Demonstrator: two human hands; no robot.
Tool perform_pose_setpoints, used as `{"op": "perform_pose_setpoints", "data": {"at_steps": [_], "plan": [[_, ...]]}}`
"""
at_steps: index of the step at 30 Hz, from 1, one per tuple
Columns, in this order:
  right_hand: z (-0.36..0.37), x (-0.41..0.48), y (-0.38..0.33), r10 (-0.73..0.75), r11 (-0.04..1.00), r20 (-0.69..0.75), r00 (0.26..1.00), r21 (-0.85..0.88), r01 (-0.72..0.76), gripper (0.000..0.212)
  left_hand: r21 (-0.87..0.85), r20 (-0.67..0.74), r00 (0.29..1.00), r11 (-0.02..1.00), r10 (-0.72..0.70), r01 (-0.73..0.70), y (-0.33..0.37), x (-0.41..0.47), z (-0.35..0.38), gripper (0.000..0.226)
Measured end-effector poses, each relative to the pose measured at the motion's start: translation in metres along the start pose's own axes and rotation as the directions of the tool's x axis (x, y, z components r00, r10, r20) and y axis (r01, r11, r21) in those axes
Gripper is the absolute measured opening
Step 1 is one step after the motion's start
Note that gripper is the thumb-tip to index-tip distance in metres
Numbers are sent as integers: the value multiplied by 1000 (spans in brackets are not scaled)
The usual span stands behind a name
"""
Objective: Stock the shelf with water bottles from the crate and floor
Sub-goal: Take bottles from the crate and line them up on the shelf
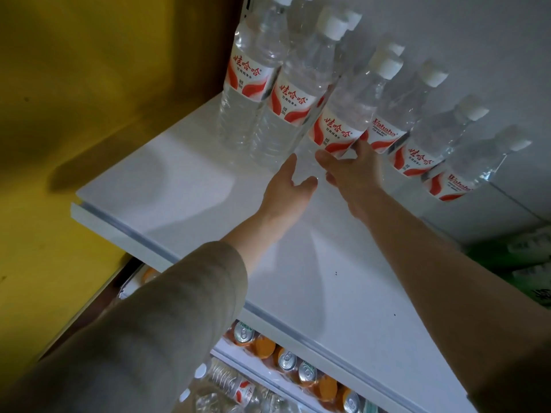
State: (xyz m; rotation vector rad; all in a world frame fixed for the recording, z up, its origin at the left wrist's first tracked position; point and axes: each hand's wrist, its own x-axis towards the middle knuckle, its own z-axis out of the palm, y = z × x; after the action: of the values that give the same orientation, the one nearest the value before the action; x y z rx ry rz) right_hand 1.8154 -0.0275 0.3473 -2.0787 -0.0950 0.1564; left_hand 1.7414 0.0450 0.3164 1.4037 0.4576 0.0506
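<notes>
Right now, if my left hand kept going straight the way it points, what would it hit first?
Most likely the Wahaha water bottle that your right hand grips, third from the left. Your left hand is open beside its base, though depth is unclear.

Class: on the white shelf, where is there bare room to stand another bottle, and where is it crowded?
Free: the wide front of the shelf, between its front lip and the bottle row; also the left end, between the yellow wall and the first bottle. Crowded: along the back, bottles shoulder to shoulder, where the right hand grips one.
</notes>
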Motion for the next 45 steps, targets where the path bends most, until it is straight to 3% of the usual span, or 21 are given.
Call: {"op": "perform_pose_setpoints", "data": {"at_steps": [5, 12, 16, 21, 27, 31, 33, 36, 40, 45], "plan": [[2, 2, 0, 3, 1000, -11, 1000, -5, -3, 29, -5, -9, 1000, 1000, -6, 6, -1, 4, 2, 63], [5, 3, 1, 14, 1000, -15, 1000, -17, -14, 26, 25, 0, 1000, 1000, -18, 18, 0, 5, -1, 64], [9, -5, 2, 110, 994, -18, 994, -20, -111, 46, 51, -9, 999, 998, -43, 43, 1, -4, -6, 61], [20, -42, -4, 235, 972, 21, 972, 27, -235, 60, 87, -77, 994, 993, -74, 81, 11, -36, -18, 55], [32, -122, -16, 216, 976, 150, 965, -14, -216, 43, 41, -236, 966, 992, -104, 117, 4, -120, -45, 47], [49, -199, -16, 143, 987, 329, 934, 17, -158, 16, -131, -374, 905, 978, -201, 163, -30, -193, -80, 29], [67, -238, -11, 132, 990, 415, 900, -7, -142, 21, -186, -437, 868, 968, -236, 170, -49, -229, -101, 12], [100, -296, 5, 138, 990, 545, 827, -56, -128, 28, -258, -516, 797, 944, -315, 206, -79, -282, -134, 11], [141, -368, 30, 218, 972, 662, 717, -82, -220, 12, -370, -590, 652, 877, -477, 307, -133, -357, -182, 13], [177, -448, 66, 319, 945, 718, 619, -186, -270, 15, -498, -601, 468, 761, -648, 415, -212, -449, -235, 27]]}}
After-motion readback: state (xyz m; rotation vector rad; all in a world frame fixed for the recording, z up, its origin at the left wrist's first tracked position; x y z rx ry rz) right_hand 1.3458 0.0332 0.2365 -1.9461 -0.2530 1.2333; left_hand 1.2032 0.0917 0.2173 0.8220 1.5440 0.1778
